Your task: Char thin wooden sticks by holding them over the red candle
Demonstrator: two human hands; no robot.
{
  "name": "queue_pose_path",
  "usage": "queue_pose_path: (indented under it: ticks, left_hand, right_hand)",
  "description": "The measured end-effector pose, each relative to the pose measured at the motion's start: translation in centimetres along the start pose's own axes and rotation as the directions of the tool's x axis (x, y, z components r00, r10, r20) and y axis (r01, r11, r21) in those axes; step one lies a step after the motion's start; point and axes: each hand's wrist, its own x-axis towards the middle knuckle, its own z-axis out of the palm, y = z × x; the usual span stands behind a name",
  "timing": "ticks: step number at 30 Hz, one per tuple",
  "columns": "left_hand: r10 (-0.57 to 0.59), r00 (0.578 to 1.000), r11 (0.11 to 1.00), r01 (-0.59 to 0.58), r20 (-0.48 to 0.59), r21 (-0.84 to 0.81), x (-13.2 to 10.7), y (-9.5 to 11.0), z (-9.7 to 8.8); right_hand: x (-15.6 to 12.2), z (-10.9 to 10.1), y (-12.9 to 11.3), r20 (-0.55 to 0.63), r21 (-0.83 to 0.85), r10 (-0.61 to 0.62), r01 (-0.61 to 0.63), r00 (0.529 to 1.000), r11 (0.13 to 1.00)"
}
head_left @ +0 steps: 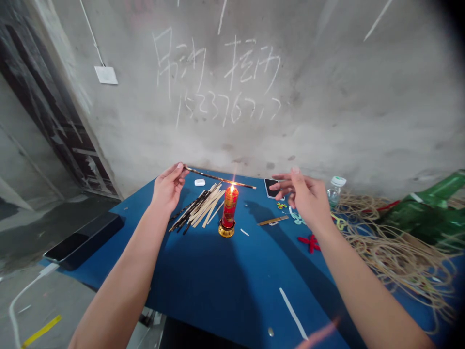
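My left hand [170, 186] pinches one end of a thin, dark, scorched-looking strip [207, 175]. The strip reaches to the right across the flame of a lit red candle [229, 208], and its pale far end is free. The candle stands upright in a gold base on the blue table [203, 271]. To the right of the strip's free end, my right hand [303, 194] hovers with fingers apart and nothing in them. A pile of pale and blackened strips [199, 208] lies just left of the candle.
A phone [271, 188], a lidded jar [334, 191], a red twisted piece [309, 243], tangled beige cord [392, 257] and green bottles [428, 208] are on the right. At the left edge lies a black box [87, 240] with a cable. A grey wall [232, 140] rises behind.
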Motion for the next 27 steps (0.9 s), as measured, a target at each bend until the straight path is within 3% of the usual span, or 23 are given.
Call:
queue_pose_path:
  ticks: [27]
  left_hand:
    - [0.023, 0.999, 1.000, -0.023, 0.040, 0.005, 0.16, -0.06, -0.17]
  right_hand:
    - [0.09, -0.19, 0.15, -0.010, 0.011, 0.010, -0.010, 1.000, 1.000]
